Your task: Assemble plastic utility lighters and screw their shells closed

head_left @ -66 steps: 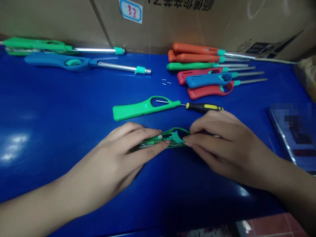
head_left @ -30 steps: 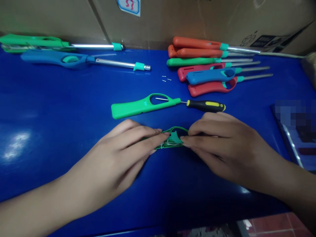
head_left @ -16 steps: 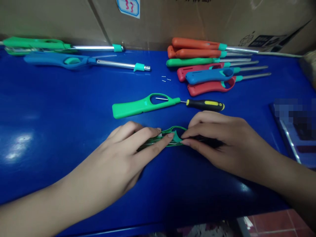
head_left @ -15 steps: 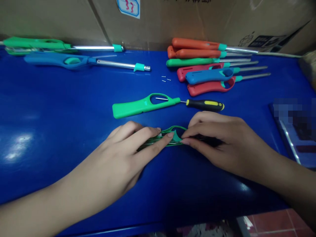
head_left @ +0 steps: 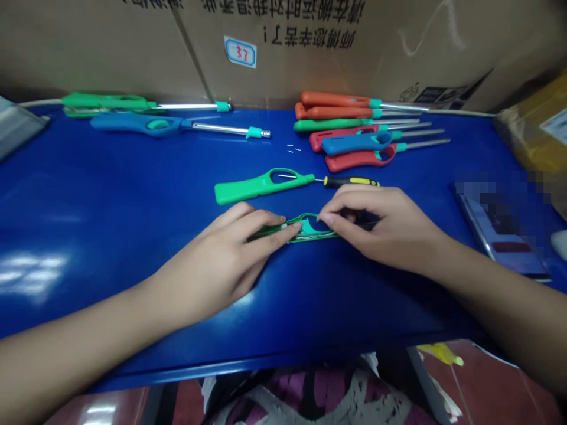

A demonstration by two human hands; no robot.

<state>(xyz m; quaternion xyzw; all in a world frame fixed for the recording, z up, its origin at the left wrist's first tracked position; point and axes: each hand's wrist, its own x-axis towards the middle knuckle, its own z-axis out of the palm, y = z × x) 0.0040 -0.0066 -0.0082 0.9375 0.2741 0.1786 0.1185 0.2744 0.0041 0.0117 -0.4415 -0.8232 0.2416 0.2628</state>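
An opened green gas lighter half (head_left: 316, 236) lies on the blue table, its inner parts exposed and a teal trigger (head_left: 306, 226) seated in it. My left hand (head_left: 234, 254) grips it from the left, two fingertips pressing beside the trigger. Over the finger loop, my right hand (head_left: 376, 224) has thumb and forefinger pinched together; what they hold, if anything, is too small to tell. Its other fingers cover the lighter's right end. Just beyond lie the green cover half (head_left: 241, 189) and a black-and-yellow screwdriver (head_left: 352, 182), whose shaft reaches through the cover's narrow end.
Several small screws (head_left: 290, 149) lie farther back. Several assembled lighters (head_left: 358, 144) are grouped at back right. A blue lighter (head_left: 128, 123) and a green lighter (head_left: 106, 101) lie back left. A cardboard box (head_left: 146, 53) stands behind; a phone-like slab (head_left: 509, 247) lies right.
The view has tilted up, showing more of the box. My right thumb and forefinger have drawn off the trigger area, now pinched above the loop. My left hand keeps its grip.
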